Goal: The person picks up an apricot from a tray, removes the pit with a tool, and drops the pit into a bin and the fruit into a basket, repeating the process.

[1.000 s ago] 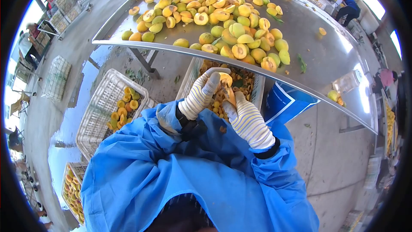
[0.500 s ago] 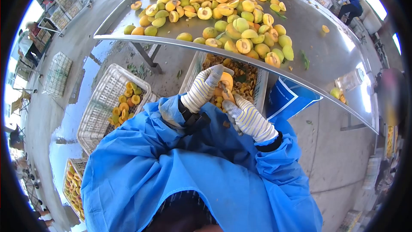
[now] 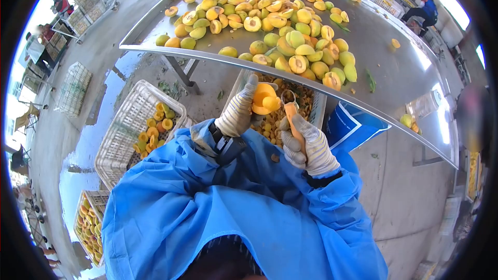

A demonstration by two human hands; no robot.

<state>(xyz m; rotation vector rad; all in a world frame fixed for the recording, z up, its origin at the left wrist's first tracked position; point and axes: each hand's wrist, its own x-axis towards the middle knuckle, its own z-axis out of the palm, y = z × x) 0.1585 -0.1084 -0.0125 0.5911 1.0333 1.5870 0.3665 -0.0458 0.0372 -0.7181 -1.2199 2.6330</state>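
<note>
My left hand [image 3: 238, 111], in a striped glove, is closed around an apricot half [image 3: 261, 93] whose orange cut face is turned up; a rounded lump bulges at its lower right. Gripped in my gloved right hand [image 3: 314, 148] is a pitting tool [image 3: 295, 127] with a tan handle and a thin metal loop on top. The loop stands just right of the fruit, apart from it. Below both hands a white crate [image 3: 320, 108] contains pits and brownish scraps, partly hidden by my hands and sleeves.
A metal table [image 3: 373, 41] carries a heap of whole and halved apricots [image 3: 270, 8]; its front edge runs above my hands. A blue bin [image 3: 348, 124] stands under it. To the left are a crate [image 3: 116, 142] with apricot halves and another full crate [image 3: 89, 228]. People work farther back.
My hands have moved apart. The right hand has drawn the tool away to the right and its loop now shows upright. The apricot's cut face has turned up into view.
</note>
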